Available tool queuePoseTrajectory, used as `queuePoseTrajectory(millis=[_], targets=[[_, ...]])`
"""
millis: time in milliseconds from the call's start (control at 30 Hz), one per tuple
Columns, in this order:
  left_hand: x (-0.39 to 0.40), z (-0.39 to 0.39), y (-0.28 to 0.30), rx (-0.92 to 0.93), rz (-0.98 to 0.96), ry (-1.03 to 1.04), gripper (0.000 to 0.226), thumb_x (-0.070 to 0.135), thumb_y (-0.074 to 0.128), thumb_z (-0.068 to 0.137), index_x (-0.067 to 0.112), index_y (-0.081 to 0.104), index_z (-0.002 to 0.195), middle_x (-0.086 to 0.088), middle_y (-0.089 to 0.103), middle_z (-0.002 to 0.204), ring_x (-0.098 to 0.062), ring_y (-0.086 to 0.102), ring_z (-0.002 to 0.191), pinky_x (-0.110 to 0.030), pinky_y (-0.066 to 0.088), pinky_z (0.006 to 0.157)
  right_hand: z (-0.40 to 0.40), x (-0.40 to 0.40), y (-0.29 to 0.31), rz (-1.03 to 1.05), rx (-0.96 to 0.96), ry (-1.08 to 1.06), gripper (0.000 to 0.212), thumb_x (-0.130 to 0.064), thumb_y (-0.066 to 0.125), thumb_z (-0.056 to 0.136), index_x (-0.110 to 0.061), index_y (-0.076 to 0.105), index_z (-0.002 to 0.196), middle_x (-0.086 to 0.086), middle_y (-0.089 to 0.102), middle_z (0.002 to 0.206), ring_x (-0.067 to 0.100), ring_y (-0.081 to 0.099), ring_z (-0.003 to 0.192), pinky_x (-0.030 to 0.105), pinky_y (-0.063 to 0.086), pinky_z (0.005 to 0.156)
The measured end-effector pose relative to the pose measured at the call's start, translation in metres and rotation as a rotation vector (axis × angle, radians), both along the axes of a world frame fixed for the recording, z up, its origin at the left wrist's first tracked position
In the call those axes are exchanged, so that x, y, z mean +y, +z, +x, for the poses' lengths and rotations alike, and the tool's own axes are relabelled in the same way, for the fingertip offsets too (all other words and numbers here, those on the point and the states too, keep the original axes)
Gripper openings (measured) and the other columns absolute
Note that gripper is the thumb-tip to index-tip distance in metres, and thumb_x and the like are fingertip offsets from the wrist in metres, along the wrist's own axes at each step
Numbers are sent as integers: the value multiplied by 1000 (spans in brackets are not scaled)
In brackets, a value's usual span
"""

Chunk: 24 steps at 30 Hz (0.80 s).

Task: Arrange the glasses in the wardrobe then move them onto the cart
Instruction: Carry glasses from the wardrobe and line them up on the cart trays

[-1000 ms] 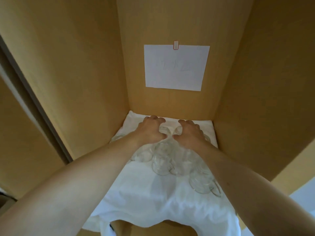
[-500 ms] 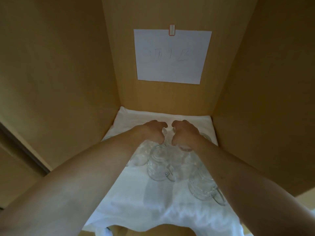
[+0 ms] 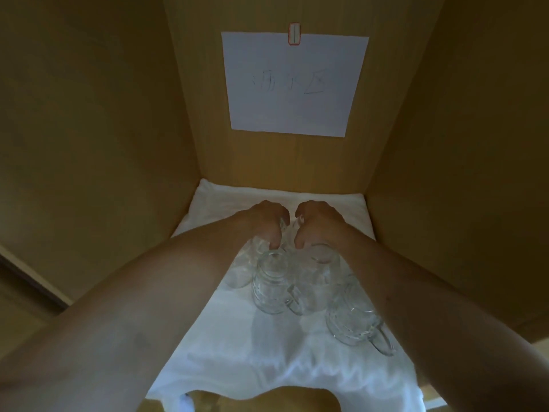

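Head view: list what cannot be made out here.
- Glasses at the back, head view: the left hand and right hand cover them, so their number and the grip are unclear.
- Left glass: the left forearm hides part of it.
- Paper sheet: the writing is too faint to read.
- White cloth: cut off by the bottom edge.
- Cart: not in view.

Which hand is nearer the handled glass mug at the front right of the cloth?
Right. The right hand is just behind the mug on its side; the left hand is farther, across the cluster.
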State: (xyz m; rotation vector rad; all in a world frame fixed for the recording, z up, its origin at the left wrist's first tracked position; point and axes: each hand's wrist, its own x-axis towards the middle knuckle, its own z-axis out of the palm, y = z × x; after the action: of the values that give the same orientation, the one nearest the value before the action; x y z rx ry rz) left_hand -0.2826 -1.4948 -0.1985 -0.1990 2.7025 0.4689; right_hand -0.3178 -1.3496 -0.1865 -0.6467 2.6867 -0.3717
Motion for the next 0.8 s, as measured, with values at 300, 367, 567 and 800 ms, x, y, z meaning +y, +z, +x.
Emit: queuePoseTrajectory(millis=[300,367,567,800], targets=[[-22,7,28,277,33,98,89,10,95,56,24,60,136,-4,57,136,-22,58,118,-31,55,89,-7,1,21,-99,146,-50,80,-22,93,62,-19,58,133,6,58,126,25,60,111,30,53,81],[-32,8,45,375,74,170,89,13,95,56,23,60,137,-4,57,137,-21,56,121,-23,50,86,-8,2,33,-126,237,-84,73,-24,92,63,-16,58,127,10,56,121,28,61,104,28,48,72],[-47,16,95,725,455,641,74,24,99,51,31,65,117,9,62,110,-19,62,106,-28,56,86,0,2,64,-411,402,-384,79,-43,90,68,-10,46,126,15,47,122,36,59,104,32,40,71],[-40,43,142,843,1152,865,65,21,94,66,23,59,121,-1,62,114,-22,67,91,-44,64,60,14,-3,96,-782,310,-580,90,-48,89,69,-6,48,138,15,47,130,26,55,92,30,43,71]])
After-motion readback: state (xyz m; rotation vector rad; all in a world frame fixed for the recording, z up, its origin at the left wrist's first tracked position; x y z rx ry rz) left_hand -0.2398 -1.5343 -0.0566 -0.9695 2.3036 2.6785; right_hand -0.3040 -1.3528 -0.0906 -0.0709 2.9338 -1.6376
